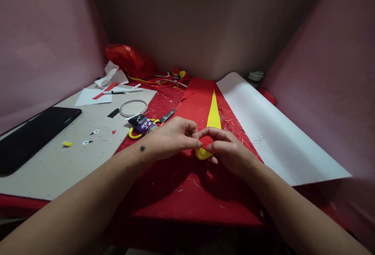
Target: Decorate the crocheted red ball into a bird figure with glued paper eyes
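Note:
A small round red and yellow piece [203, 153] with a ridged surface is held between my two hands, above the red cloth. My right hand [227, 147] grips it from the right, its fingers curled around the edge. From the left, my left hand [178, 138] pinches at the upper left edge of the piece, thumb and index finger together. Just beyond the hands lie a red corrugated sheet [195, 104] and a pointed yellow strip [214, 114]. Left of my left hand are yellow-handled scissors [167, 116] and a purple glue tube [142, 123].
On the grey board [73, 173] at left lie a black phone [35, 136], a ring [133, 107], a white pen [123, 90] and paper bits. A red plastic bag [130, 59] sits at the back. A large white sheet [272, 134] covers the right side.

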### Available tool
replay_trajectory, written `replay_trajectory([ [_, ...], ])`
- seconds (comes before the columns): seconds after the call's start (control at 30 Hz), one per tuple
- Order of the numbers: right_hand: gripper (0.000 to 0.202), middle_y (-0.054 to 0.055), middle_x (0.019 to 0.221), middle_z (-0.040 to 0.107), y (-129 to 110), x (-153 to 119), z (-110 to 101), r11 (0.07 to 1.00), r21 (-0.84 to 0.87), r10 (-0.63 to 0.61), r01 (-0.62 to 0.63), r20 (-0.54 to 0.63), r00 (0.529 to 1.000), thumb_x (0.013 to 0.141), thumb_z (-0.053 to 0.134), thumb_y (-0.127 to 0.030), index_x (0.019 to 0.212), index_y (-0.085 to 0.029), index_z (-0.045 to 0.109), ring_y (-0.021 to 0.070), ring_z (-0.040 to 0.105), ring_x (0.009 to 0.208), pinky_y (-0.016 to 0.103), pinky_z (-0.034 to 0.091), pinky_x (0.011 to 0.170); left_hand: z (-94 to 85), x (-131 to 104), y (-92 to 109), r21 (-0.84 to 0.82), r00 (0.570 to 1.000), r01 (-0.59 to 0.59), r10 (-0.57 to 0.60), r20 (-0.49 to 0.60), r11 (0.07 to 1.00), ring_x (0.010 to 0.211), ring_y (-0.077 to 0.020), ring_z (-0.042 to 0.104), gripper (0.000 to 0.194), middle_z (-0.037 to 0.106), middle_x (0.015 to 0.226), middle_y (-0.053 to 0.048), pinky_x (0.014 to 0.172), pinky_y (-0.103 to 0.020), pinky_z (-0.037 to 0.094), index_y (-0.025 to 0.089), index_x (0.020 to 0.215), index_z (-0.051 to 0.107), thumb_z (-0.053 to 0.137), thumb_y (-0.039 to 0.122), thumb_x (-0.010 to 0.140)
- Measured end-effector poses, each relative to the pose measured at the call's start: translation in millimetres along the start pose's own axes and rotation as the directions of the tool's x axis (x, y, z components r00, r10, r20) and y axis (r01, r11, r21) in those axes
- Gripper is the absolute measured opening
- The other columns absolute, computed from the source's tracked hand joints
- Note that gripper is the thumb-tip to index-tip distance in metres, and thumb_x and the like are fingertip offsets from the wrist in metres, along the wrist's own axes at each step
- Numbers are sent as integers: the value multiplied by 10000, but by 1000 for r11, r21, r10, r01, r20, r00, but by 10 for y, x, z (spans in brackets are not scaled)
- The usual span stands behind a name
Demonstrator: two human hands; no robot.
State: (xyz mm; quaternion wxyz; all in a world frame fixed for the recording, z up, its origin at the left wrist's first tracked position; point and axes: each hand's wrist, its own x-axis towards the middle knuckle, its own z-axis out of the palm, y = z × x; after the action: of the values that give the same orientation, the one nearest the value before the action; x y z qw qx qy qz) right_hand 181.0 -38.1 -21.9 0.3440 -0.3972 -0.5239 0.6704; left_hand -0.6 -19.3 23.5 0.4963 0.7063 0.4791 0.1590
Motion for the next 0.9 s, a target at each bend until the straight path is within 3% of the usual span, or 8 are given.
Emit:
replay_trajectory([
  [0.13, 300, 2, 624, 607, 15, 16, -2, 1000, 15, 2, -2, 4, 1000, 639, 585, -133, 931, -181, 634, 78, 407, 432, 247, 287, 450, -3, 9, -1, 5, 1000, 9, -9, 12, 1000, 394, -28, 310, 132, 395, 509, 90, 402, -197, 213, 161, 671, 531, 625, 226, 738],
  [0.37, 339, 6, 666, 618, 28, 26, -14, 999, 39, -20, 20, -8, 1000, 632, 565, -113, 957, -193, 618, 78, 414, 442, 254, 274, 450, 14, 30, -58, 30, 997, -73, 74, -27, 997, 440, -37, 331, 149, 424, 536, 73, 409, -192, 221, 156, 658, 546, 621, 256, 739],
  [0.6, 389, -13, 627, 598, 6, 32, 10, 996, 88, -11, 12, -19, 1000, 590, 571, -112, 969, -199, 575, 78, 393, 411, 261, 256, 435, 8, -3, -5, -21, 1000, 6, -6, 7, 1000, 387, -25, 323, 133, 399, 496, 87, 397, -195, 216, 163, 692, 544, 622, 249, 758],
  [0.9, 391, -5, 698, 593, 16, 44, -8, 990, 140, -10, 9, 12, 1000, 581, 568, -116, 963, -199, 576, 76, 406, 431, 258, 245, 431, 16, -34, 6, -54, 1000, 20, -19, 13, 998, 386, -24, 306, 129, 375, 469, 89, 388, -178, 199, 161, 699, 556, 618, 256, 761],
])
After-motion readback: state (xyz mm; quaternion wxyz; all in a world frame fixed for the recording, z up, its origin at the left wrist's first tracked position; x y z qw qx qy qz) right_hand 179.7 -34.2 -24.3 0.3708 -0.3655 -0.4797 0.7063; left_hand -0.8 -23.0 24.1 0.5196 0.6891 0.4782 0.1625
